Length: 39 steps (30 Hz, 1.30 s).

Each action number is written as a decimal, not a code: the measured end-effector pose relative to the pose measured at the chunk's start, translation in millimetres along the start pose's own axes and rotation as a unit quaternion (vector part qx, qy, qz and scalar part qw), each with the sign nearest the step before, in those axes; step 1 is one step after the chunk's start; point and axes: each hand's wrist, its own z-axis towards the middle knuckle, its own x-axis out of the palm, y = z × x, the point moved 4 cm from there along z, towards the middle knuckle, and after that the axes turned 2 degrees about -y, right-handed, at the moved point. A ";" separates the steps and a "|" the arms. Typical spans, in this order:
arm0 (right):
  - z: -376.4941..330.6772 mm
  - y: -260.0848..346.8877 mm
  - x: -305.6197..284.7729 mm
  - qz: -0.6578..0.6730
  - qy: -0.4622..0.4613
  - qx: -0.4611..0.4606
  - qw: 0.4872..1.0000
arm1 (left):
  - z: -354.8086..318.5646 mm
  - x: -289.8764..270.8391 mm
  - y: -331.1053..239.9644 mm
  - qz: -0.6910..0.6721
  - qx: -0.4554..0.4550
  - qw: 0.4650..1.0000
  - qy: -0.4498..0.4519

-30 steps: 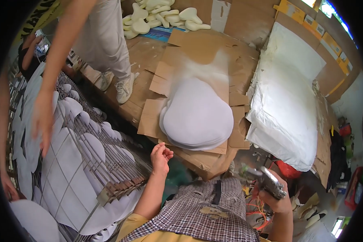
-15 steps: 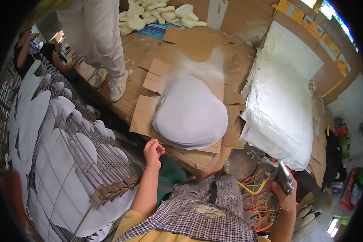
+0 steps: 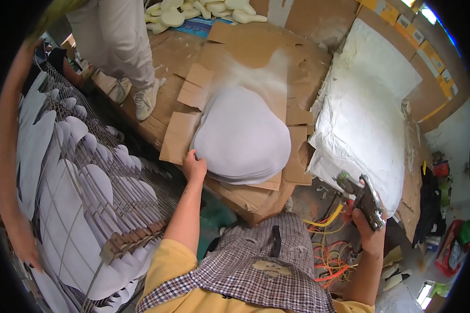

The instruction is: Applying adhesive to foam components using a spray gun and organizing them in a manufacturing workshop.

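Observation:
A stack of thin, pale grey, saddle-shaped sheets (image 3: pixel 243 133) lies on a cardboard piece (image 3: pixel 180 136) dusted white at its far end. My left hand (image 3: pixel 194 168) is at the stack's near left edge, its fingers drawn together on the rim of the sheets; the fingertips are partly hidden. My right hand (image 3: pixel 369 229) is wrapped around a metal spray gun (image 3: pixel 361 201), held right of the stack by the white-covered block. A yellow hose (image 3: pixel 326 219) runs from the gun.
At left stands a wire rack (image 3: pixel 136 235) holding several pale sheets. Another person's bare arm (image 3: pixel 8 156) reaches down beside it. A person in pale trousers (image 3: pixel 117 47) stands beyond. Cream saddle-shaped pads (image 3: pixel 172 15) lie at the back; a white-covered block (image 3: pixel 365 115) sits right. Orange hoses (image 3: pixel 329 266) coil below.
My left hand has moved forward to the stack's edge. The spray gun has tilted in my right hand. Another person's arm has come in at the left, over the rack.

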 end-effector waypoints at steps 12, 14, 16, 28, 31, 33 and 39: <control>-6.1 -12.3 -10.5 -0.020 0.158 0.018 0.987 | 11.1 -9.4 -22.7 0.145 -0.011 0.985 0.089; -12.6 -11.1 -14.2 -0.048 0.169 0.035 0.984 | 7.5 -10.0 -26.1 0.122 0.012 0.992 0.033; -4.1 -5.4 -11.9 -0.018 0.144 0.018 0.989 | 2.7 -11.1 -27.8 0.103 0.039 0.994 -0.019; -17.2 -4.9 -17.3 -0.070 0.128 -0.007 0.989 | -5.0 -22.6 -54.0 0.104 0.077 0.991 -0.031; -20.5 -6.3 -16.9 0.016 0.068 0.003 0.998 | -1.8 -20.9 -56.7 -0.018 0.010 1.000 0.011; -26.6 -4.0 -13.2 -0.075 0.213 -0.069 0.972 | 6.4 -7.9 -45.1 -0.077 -0.033 0.996 0.043; -46.3 -22.0 -46.1 0.015 0.021 0.041 0.999 | -5.6 1.2 -34.3 -0.280 -0.129 0.951 -0.022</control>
